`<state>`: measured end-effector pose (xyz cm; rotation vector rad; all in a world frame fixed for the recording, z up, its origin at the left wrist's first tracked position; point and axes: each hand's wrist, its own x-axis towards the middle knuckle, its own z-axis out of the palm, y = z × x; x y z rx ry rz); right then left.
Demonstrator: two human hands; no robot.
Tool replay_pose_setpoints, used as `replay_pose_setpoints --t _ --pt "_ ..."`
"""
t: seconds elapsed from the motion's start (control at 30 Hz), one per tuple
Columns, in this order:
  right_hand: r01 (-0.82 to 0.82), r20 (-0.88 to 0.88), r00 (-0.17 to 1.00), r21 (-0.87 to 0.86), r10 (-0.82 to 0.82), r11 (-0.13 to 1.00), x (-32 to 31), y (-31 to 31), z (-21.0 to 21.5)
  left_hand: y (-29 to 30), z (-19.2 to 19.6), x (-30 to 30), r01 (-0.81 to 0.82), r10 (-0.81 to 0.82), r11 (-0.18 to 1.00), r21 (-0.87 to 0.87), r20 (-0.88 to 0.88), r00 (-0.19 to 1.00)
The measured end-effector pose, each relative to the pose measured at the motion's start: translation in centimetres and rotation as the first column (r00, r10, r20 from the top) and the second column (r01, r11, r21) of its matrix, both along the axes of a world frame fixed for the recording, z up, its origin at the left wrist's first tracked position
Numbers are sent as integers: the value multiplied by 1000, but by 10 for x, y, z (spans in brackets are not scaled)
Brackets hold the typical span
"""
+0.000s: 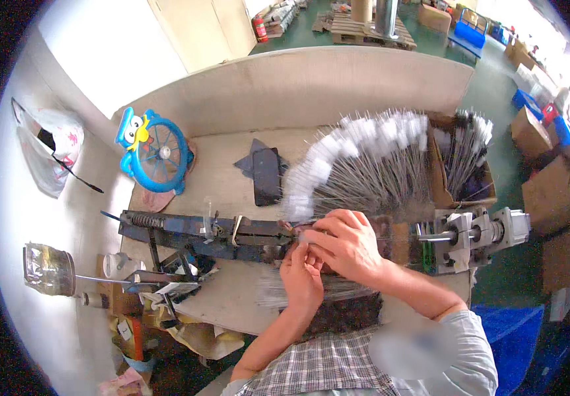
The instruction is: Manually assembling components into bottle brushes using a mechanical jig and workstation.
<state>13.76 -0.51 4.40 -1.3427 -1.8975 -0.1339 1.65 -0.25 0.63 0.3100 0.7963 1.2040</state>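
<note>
My left hand (303, 277) and my right hand (351, 245) meet over the middle of a long dark metal fixture (179, 228) lying across the table. Both have curled fingers with the fingertips pinched close together. What sits between them is too small and too covered to make out. Just beyond my right hand fans a big pile of thin wire brushes (370, 158), their white bristle ends pointing away from me. More thin wires (275, 290) lie on the near side, partly under my left hand.
A motor-like clamp unit (473, 234) stands at the fixture's right end. Behind it, a cardboard box (440, 168) holds dark-tipped brushes (466, 152). A phone (266, 177) and a blue cartoon-shaped fan (159, 155) are at the back left. A raised board (298, 86) edges the table's far side.
</note>
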Motion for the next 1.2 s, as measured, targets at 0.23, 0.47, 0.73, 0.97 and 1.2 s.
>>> replay_pose_setpoints --t 0.23,0.47,0.73,0.97,1.2 --pt "-52 13 999 -42 52 998 13 -4 -3 -1 -7 -3 -7 10 997 78 -33 999" --pt "-10 -68 998 -75 5 997 6 -7 0 0 5 4 -21 22 999 50 -26 999" --pt "60 -33 998 -77 -62 995 3 -13 -4 -2 1 1 -28 29 999 -15 66 997" --pt "43 -23 999 -97 -46 994 -5 -8 4 0 -9 -2 -15 13 1000 19 113 994" --pt "-4 -6 1000 -113 3 994 -7 -2 0 -2 7 -1 -18 28 996 -83 130 991"
